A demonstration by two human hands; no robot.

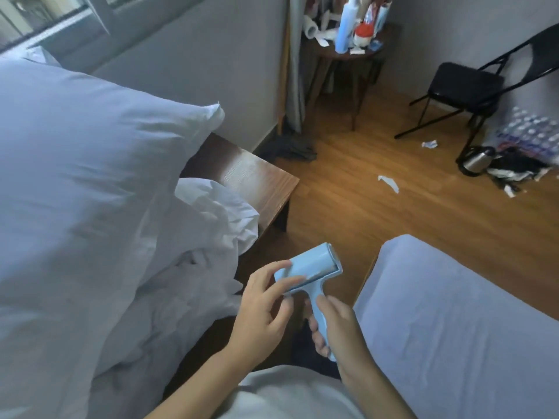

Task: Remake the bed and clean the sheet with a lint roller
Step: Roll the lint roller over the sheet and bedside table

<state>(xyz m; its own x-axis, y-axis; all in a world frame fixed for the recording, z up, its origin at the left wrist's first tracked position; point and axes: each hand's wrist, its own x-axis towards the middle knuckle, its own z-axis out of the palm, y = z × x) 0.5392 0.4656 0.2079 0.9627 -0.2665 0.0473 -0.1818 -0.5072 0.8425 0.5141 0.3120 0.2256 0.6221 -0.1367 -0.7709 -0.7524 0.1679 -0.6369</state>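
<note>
A light blue lint roller (314,267) is held in front of me, between two beds. My right hand (338,331) grips its handle from below. My left hand (263,306) has its fingertips on the roller's drum, thumb and index finger pinching at the left end. On the left, a heap of white pillows (84,164) and crumpled white bedding (193,267) lies piled on a bed. At the right, a bed with a smooth pale sheet (459,328) reaches toward me.
A brown wooden nightstand (257,179) stands by the wall between the beds. Paper scraps (388,182) lie on the wood floor. A cluttered round side table (348,52), a black folding chair (465,86), a kettle (476,160) and a pack of water bottles (526,131) are further back.
</note>
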